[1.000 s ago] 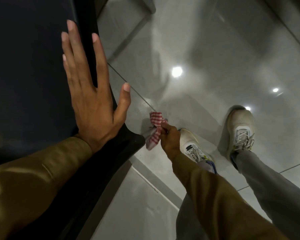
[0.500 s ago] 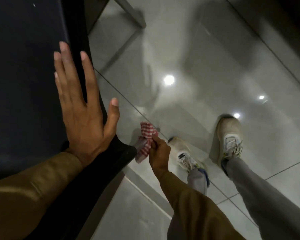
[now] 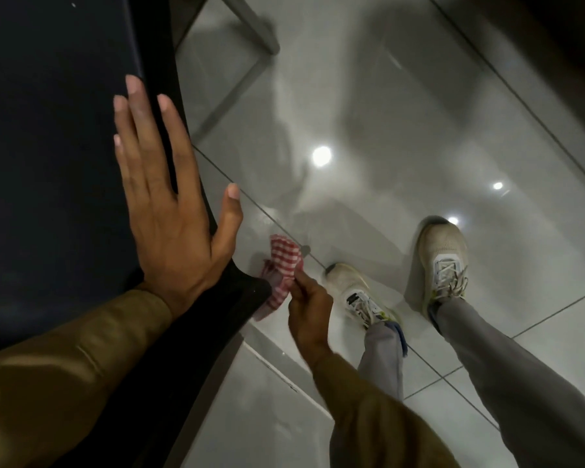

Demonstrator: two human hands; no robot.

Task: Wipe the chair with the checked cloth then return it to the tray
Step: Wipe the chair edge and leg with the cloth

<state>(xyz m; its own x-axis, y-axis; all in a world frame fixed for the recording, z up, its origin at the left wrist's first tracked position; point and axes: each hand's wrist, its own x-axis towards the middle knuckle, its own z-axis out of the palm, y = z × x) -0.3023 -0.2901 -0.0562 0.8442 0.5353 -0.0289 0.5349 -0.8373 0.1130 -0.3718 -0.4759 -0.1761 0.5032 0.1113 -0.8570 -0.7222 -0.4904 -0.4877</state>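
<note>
A dark chair [image 3: 48, 146] fills the left of the view, its black edge running down past my wrist. My left hand [image 3: 169, 211] lies flat against that edge, fingers spread and holding nothing. Lower down, my right hand [image 3: 309, 309] pinches a red-and-white checked cloth [image 3: 282, 268] and presses it against the chair's lower black corner. The cloth is bunched and partly tucked behind the chair edge. No tray is in view.
Glossy grey floor tiles [image 3: 385, 130] reflect ceiling lights. My two feet in pale sneakers [image 3: 443, 258] stand right of the chair. A grey furniture leg [image 3: 250, 25] crosses the top of the view.
My left hand has slid down the chair's edge. My right hand has kept the cloth on the chair's lower corner and shifted with it.
</note>
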